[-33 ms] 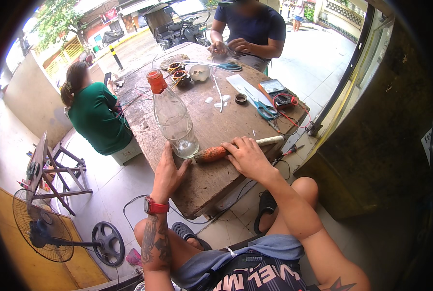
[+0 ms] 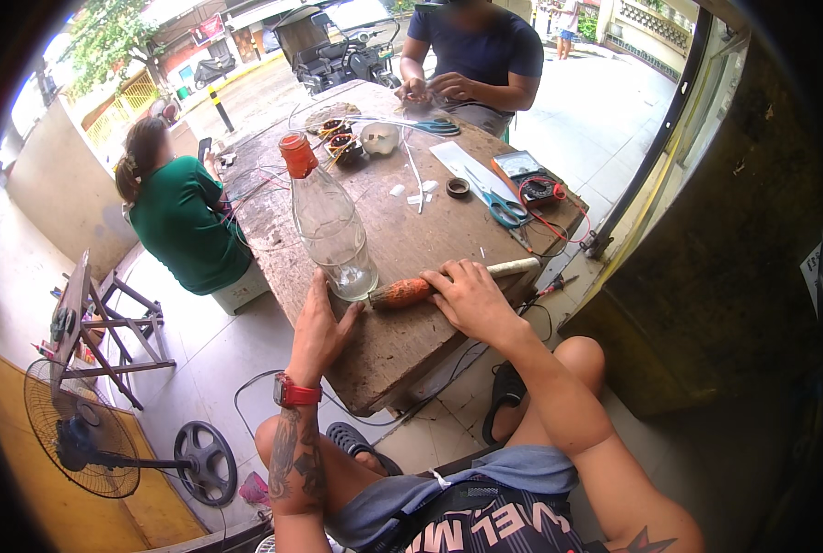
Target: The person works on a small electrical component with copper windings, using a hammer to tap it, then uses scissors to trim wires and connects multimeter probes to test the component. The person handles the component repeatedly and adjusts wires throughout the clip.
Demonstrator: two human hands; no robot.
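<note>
A tall clear glass bottle [image 2: 333, 221] with an orange-red neck stands upright near the front left of the wooden table. My left hand [image 2: 324, 323] lies at its base, thumb and fingers apart, not wrapped round it. Just right of the bottle lies a long tool with a worn orange-red grip [image 2: 402, 293] and a pale rod-like end [image 2: 515, 266]. Over its middle rests my right hand [image 2: 470, 297], fingers bent across it and thumb on the near side. That hand hides where the orange part meets the pale part.
Farther back on the table [image 2: 384, 355] are copper-wound coils [image 2: 342, 146], scissors [image 2: 504, 208], a tape roll [image 2: 458, 187] and an analog multimeter [image 2: 527, 175]. One person [image 2: 471, 55] works across the table; another [image 2: 186, 212] sits at the left. A fan [image 2: 84, 429] stands on the floor.
</note>
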